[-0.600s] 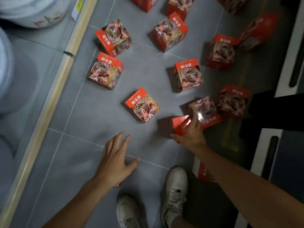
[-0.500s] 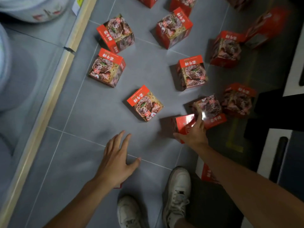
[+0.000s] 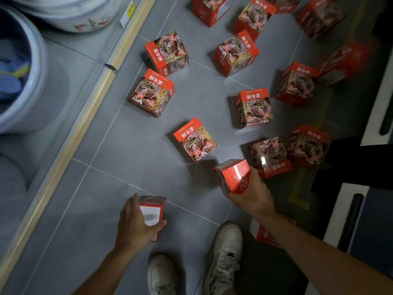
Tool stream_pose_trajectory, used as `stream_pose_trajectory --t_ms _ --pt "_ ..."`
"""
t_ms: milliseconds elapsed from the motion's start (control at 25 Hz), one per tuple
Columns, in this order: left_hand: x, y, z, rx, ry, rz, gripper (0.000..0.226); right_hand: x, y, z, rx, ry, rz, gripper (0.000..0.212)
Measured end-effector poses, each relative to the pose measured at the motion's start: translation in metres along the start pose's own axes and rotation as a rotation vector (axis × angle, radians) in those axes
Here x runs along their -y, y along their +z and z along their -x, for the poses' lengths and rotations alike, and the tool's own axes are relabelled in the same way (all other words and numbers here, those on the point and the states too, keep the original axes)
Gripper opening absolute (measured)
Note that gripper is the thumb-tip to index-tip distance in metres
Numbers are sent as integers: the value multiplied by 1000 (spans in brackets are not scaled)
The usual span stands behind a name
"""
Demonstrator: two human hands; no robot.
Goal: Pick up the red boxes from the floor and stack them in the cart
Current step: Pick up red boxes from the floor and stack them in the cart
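Since a moment ago both my hands have closed: my left hand (image 3: 136,222) grips a red cardboard box (image 3: 152,213) near my feet, my right hand (image 3: 251,192) lifts another red box (image 3: 232,174). I should keep both level; the cart isn't in view.

The scene is dim, and dimmer toward the right of the frame, where the boxes sink into shadow. A small glare spot sits on one box (image 3: 268,156) at centre right. The box at upper right (image 3: 345,62) is smeared by motion blur. Straight floor (image 3: 119,158) lines bow near the frame edges from wide-angle distortion.
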State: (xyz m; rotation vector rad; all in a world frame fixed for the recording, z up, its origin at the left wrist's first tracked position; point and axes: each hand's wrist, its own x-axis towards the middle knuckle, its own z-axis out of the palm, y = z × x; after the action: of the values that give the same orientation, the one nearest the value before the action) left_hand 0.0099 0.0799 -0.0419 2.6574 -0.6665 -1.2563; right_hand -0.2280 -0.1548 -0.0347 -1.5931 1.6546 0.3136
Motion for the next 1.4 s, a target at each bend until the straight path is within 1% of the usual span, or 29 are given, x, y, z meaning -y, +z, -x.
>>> stream_pose_trajectory --t_ms 160,200,240,280,360,400,480,640,800,1000,1080,1200,1320,1400 --pt "10 38 -13 -14 -216 102 146 11 0 -1 -6 -75 9 110" --pt "10 47 -17 -30 -251 122 148 12 1 -3 -7 -94 4 111" --pt "11 56 -20 -63 -273 142 144 12 3 -5 -8 -110 0 111" --pt "13 63 -24 -103 -292 158 135 13 3 -6 -11 -126 -10 111" --pt "15 68 -25 -170 -320 196 110 13 -1 -4 -27 -154 -22 108" --pt "13 64 -22 -179 -321 213 100 14 -6 0 -30 -169 -16 106" --pt "4 45 -15 -169 -297 239 93 22 -20 12 -29 -186 -3 105" --pt "-50 -37 25 -185 -117 247 90 58 -83 64 -31 -211 18 108" --pt "-131 -140 71 -229 76 268 84 106 -167 130 -64 -255 19 102" --pt "-258 -309 185 -315 309 296 87 198 -319 249 -226 -369 0 106" --pt "-297 -366 229 -326 397 308 85 231 -372 292 -297 -409 -17 102" --pt "-335 -443 291 -368 531 339 84 273 -440 356 -412 -463 -29 94" --pt "-355 -512 356 -428 625 336 78 309 -493 424 -509 -498 -33 95" --pt "-360 -551 396 -469 669 353 83 328 -518 466 -555 -534 -47 93"
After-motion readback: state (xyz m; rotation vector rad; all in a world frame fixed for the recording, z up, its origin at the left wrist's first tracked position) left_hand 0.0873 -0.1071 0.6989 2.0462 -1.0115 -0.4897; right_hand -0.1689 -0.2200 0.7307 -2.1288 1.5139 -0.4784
